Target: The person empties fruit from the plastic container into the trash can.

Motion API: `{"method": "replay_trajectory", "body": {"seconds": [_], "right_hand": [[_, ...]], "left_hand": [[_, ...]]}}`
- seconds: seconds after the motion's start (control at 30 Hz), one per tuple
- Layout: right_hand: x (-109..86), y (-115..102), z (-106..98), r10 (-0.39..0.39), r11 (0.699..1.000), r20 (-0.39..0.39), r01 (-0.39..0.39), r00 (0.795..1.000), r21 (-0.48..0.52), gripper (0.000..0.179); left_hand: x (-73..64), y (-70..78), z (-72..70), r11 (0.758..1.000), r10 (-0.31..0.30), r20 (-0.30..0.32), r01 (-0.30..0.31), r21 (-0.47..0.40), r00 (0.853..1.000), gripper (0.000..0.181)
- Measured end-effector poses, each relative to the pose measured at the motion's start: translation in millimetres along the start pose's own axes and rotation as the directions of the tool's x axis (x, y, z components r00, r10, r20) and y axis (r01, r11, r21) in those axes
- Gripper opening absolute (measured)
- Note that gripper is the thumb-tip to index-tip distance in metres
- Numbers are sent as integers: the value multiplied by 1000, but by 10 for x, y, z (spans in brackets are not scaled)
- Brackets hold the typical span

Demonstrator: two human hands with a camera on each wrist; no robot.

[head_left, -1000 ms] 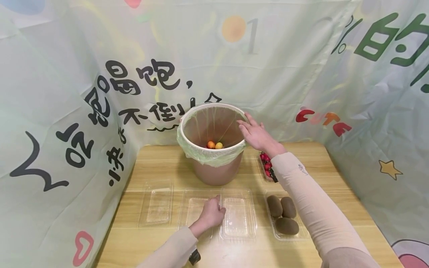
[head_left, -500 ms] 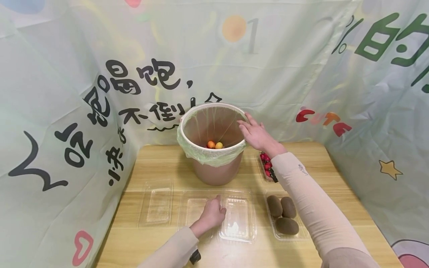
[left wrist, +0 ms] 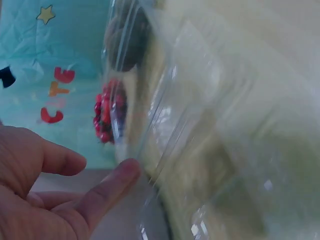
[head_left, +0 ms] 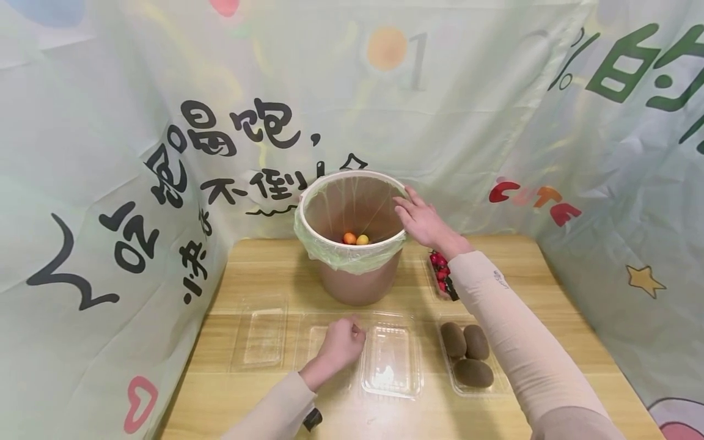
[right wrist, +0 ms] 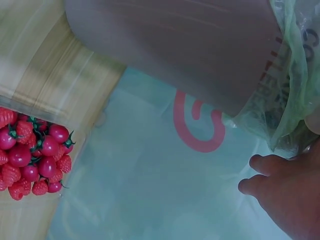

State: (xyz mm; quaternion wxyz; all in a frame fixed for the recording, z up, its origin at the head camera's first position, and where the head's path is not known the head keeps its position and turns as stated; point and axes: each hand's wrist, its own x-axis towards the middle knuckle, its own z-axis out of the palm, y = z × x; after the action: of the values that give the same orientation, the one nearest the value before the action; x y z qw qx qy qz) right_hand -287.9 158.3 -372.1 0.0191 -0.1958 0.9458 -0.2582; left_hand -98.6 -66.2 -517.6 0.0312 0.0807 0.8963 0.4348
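My left hand (head_left: 338,345) is over the middle clear plastic container (head_left: 309,327), by the left edge of another clear container (head_left: 392,386). In the left wrist view, its thumb and index finger stand apart, one fingertip right at the clear plastic edge (left wrist: 160,107). My right hand (head_left: 426,225) rests across the white rim of a brownish-pink bin (head_left: 360,284), straight fingers reaching over the rim. A pale green bag (head_left: 352,261) lines the bin and folds over its outside. An orange fruit (head_left: 349,238) and a yellow fruit (head_left: 362,240) show inside.
A third clear container (head_left: 264,336) lies at the left. Kiwis (head_left: 473,373) fill a clear tray at the right. Behind them, raspberries (right wrist: 11,174) and cherry tomatoes (right wrist: 47,166) share a tray, partly hidden by my right arm in the head view. Printed cloth walls (head_left: 451,140) surround the table (head_left: 247,263).
My left hand has drawn a little left, away from the edge of the right-hand empty container. My right hand has stayed on the bin rim. The head view has shifted slightly.
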Motion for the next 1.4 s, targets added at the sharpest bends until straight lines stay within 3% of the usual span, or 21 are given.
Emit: {"method": "replay_trajectory", "body": {"seconds": [0.17, 0.23, 0.3, 0.37, 0.43, 0.5, 0.57, 0.63, 0.7, 0.8, 0.93, 1.03, 1.23, 1.4], "right_hand": [[-19, 25, -18, -6, 1000, -1, 6, 1000, 10, 67], [-28, 20, -28, -8, 1000, -2, 8, 1000, 11, 68], [-34, 14, -29, -6, 1000, -8, 6, 1000, 20, 71], [-40, 16, -26, -3, 999, -25, 5, 1000, 50, 76], [-57, 37, -27, 3, 996, -48, 1, 999, 87, 81], [-81, 75, -42, 14, 993, -79, -4, 997, 118, 86], [-115, 125, -71, 27, 991, -110, -12, 994, 133, 87], [-154, 183, -109, 40, 991, -145, -21, 989, 129, 83], [-205, 251, -143, 44, 992, -185, -20, 982, 126, 76], [-296, 370, -173, 45, 991, -248, -12, 968, 133, 59], [-438, 537, -162, 62, 990, -343, -13, 937, 141, 44], [-528, 659, -149, 76, 991, -413, -24, 908, 129, 39], [-690, 871, -144, 147, 984, -454, -84, 879, 156, 40], [-821, 1004, -115, 223, 969, -444, -146, 868, 199, 42]], "left_hand": [[86, -34, -245, 994, 7, -79, -15, -109, 997, 43], [136, -51, -395, 980, -30, -126, 4, -199, 992, 45], [187, -49, -596, 959, -94, -191, 37, -282, 977, 46], [240, -41, -840, 935, -158, -280, 52, -350, 947, 46], [285, -20, -1087, 922, -212, -380, 56, -383, 900, 45], [335, 3, -1315, 941, -214, -475, 50, -336, 853, 45], [388, 24, -1508, 967, -179, -551, 41, -253, 815, 44], [456, 44, -1657, 985, -120, -601, 19, -172, 790, 44], [533, 70, -1769, 993, -70, -616, -6, -121, 785, 46], [661, 123, -1872, 995, -11, -596, -48, -84, 803, 47], [852, 234, -1912, 997, 72, -524, -81, 5, 849, 50], [1002, 339, -1903, 992, 124, -472, -100, 75, 873, 53], [1271, 506, -1881, 982, 143, -386, -83, 167, 911, 61], [1450, 509, -1858, 970, 145, -304, -74, 232, 942, 66]]}}
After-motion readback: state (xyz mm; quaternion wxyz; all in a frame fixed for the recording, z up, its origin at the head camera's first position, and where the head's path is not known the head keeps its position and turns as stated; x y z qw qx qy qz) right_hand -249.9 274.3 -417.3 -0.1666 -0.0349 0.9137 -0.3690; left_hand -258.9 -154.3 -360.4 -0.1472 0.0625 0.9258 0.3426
